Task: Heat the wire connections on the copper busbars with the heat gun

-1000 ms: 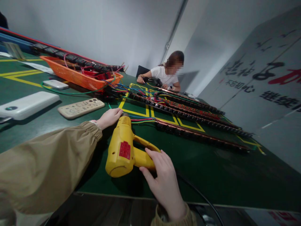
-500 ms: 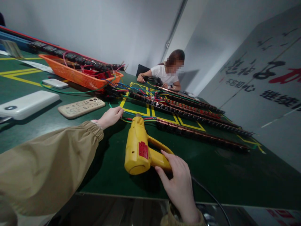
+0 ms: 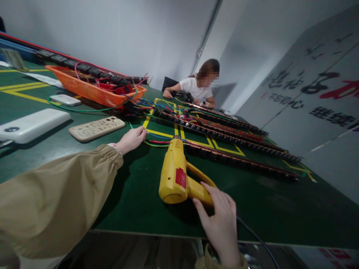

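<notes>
My right hand [image 3: 218, 216] is wrapped round the handle of a yellow heat gun [image 3: 175, 173] with a red label, near the front edge of the green table [image 3: 134, 194]. The gun's nozzle points away from me at the coloured wires [image 3: 157, 141] at the end of a long black socket strip [image 3: 238, 161]. My left hand [image 3: 132, 139], in a tan sleeve, pinches those wires just left of the nozzle. A black cord [image 3: 258, 239] runs from the gun's handle off to the right.
Several more socket strips [image 3: 224, 130] lie in a row on yellow floor-tape markings. An orange basket [image 3: 92, 91] with wires, a beige phone [image 3: 97, 128], a white power bank [image 3: 29, 125] and a small white device [image 3: 66, 99] lie to the left. Another person [image 3: 198, 87] works at the far end.
My right hand has swung the heat gun to the right and forward, so its nozzle now points at the wire ends. My left hand has stayed on the wires.
</notes>
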`<action>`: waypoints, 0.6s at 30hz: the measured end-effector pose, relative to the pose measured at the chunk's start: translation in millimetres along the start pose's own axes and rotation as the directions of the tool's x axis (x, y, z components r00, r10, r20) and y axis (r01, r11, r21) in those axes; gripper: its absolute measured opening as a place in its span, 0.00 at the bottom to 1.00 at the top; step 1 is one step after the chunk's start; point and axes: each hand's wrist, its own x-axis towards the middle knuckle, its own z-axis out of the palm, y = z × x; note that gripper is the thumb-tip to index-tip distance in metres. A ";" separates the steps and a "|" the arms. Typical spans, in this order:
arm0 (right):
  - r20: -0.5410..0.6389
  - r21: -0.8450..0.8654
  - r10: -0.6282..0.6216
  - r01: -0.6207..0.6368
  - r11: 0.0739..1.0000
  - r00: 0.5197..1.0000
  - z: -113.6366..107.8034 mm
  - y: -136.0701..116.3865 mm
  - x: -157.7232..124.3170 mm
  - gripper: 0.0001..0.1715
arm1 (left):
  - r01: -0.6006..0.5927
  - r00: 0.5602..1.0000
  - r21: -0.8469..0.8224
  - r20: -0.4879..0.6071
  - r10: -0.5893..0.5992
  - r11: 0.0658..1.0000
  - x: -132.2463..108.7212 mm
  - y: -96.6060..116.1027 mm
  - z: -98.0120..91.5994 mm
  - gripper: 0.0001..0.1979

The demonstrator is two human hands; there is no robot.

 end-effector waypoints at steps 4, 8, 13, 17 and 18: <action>-0.023 -0.030 0.010 -0.011 1.000 1.000 0.7 -2.3 -0.9 0.23 | 0.003 1.000 -0.002 0.006 -0.003 1.000 0.5 0.0 0.2 0.16; -0.042 -0.055 -0.001 -0.001 0.998 0.999 1.4 -3.5 -0.9 0.23 | 0.007 1.000 0.002 0.013 -0.007 1.000 1.2 -0.1 0.7 0.16; -0.024 -0.099 -0.069 0.066 0.993 0.997 -0.6 -7.1 -0.1 0.31 | 0.005 1.000 0.006 0.001 -0.005 1.000 0.1 0.3 0.5 0.16; 0.000 -0.110 -0.151 0.150 0.983 0.989 -0.4 -20.0 0.0 0.39 | 0.003 1.000 -0.018 0.009 -0.003 1.000 -0.3 1.1 0.1 0.16; 0.000 -0.113 -0.155 0.154 0.982 0.988 0.4 -24.0 0.4 0.42 | 0.004 1.000 -0.022 0.008 -0.004 1.000 -0.3 1.3 0.1 0.16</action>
